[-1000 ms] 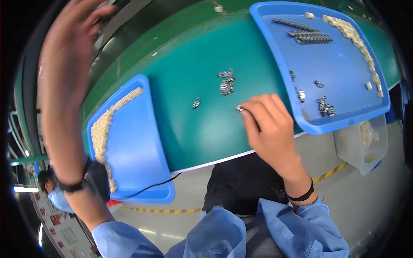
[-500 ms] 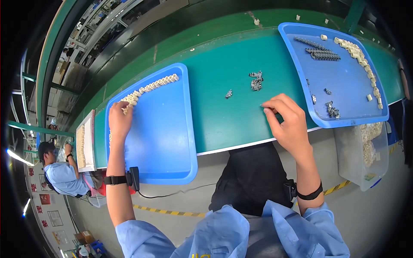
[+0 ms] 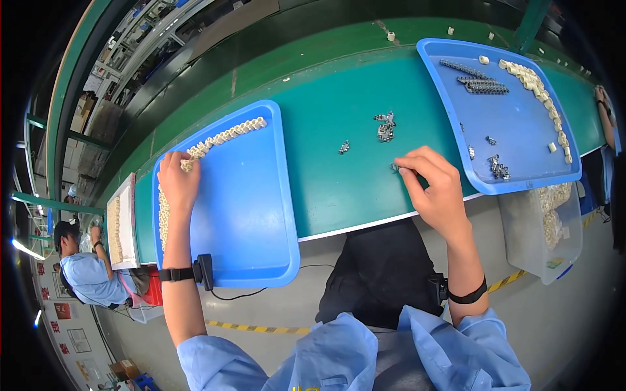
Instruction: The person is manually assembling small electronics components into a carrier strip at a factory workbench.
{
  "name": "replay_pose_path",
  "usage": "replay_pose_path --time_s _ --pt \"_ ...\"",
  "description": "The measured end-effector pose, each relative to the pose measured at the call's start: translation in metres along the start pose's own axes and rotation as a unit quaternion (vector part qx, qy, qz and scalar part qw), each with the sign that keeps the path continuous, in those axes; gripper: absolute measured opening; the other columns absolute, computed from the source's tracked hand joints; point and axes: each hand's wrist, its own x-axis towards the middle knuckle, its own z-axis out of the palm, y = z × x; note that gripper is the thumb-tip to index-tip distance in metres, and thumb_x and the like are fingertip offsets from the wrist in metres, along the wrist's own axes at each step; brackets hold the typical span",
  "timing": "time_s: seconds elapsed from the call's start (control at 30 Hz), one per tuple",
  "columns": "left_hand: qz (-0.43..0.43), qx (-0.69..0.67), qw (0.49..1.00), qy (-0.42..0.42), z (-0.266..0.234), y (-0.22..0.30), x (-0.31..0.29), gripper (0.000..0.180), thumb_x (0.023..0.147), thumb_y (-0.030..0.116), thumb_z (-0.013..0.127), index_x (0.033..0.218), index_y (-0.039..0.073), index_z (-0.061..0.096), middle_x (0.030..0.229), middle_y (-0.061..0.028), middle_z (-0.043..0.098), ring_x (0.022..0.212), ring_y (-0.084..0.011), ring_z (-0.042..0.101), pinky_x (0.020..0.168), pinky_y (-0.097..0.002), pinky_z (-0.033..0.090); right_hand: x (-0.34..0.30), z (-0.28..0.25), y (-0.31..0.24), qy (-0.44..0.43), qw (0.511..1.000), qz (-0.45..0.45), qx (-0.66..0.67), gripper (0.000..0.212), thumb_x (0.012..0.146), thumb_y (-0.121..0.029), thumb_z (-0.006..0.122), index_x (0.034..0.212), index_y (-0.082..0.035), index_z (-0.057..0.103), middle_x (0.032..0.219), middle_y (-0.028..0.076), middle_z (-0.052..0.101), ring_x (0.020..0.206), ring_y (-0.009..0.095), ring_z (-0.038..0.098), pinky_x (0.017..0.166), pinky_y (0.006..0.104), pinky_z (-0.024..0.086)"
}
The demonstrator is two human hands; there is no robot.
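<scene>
My left hand [image 3: 178,184] reaches into the left blue tray [image 3: 244,277], its fingers curled and closed at the row of small cream plastic pieces [image 3: 227,135]. A cream piece [image 3: 188,165] sits at its fingertips. More cream pieces [image 3: 163,218] line the tray's left side beside my forearm. Over the green table, my right hand [image 3: 433,186] pinches a small metal part [image 3: 394,167] between thumb and forefinger. Beyond it lie a small pile of shiny metal parts [image 3: 385,129] and a smaller cluster [image 3: 344,147].
At the right stands another blue tray [image 3: 482,186] with cream tubular pieces [image 3: 536,85], rows of metal parts [image 3: 482,86] and loose metal parts [image 3: 499,168]. Below it is a clear plastic bin [image 3: 548,254] of bagged pieces. A person [image 3: 91,267] works at far left; another person's arm [image 3: 606,117] shows at right.
The whole view has shifted slightly. Both hands keep nearly the same places; the metal part in my right fingers shows more plainly now.
</scene>
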Motion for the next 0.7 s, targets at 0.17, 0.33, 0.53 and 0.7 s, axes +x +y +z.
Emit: replay_pose_path --time_s 0.17,0.33,0.53,0.7 --pt "0.026 -0.198 0.98 0.012 -0.045 0.047 -0.028 0.015 0.085 0.003 0.073 0.099 0.003 0.068 0.096 -0.0077 0.071 0.082 -0.0197 0.064 0.08 -0.0331 0.052 -0.003 -0.003 -0.003 0.008 0.997 0.015 0.069 0.016 0.084 0.01 0.069 0.099 0.004 0.074 0.091 0.013 0.069 0.079 0.023 0.067 0.069 0.0305 0.052" --pt "0.159 -0.245 0.955 0.041 -0.096 0.15 -0.072 0.026 0.079 -0.006 0.076 0.103 -0.001 0.068 0.093 -0.0122 0.071 0.079 -0.0254 0.065 0.073 -0.0358 0.052 -0.004 -0.004 -0.046 0.012 0.97 0.011 0.244 0.016 0.082 0.01 0.071 0.097 0.003 0.076 0.094 0.014 0.071 0.081 0.022 0.069 0.07 0.0294 0.053" --pt "0.229 -0.335 0.908 0.106 -0.112 0.222 -0.117 0.035 0.072 -0.011 0.075 0.104 -0.002 0.067 0.094 -0.0138 0.065 0.08 -0.0293 0.061 0.068 -0.0377 0.049 -0.013 -0.013 -0.1 0.026 0.954 -0.023 0.298 0.019 0.08 0.008 0.074 0.098 0.003 0.074 0.094 0.014 0.072 0.075 0.024 0.07 0.063 0.0306 0.055" --pt "0.218 -0.386 0.891 0.097 -0.111 0.247 -0.13 0.042 0.069 -0.011 0.076 0.108 -0.001 0.066 0.095 -0.013 0.062 0.08 -0.028 0.06 0.066 -0.0364 0.047 -0.031 -0.023 -0.1 0.041 0.97 -0.055 0.233 0.021 0.076 0.006 0.076 0.096 0.0 0.075 0.093 0.011 0.073 0.071 0.025 0.069 0.067 0.0354 0.058"
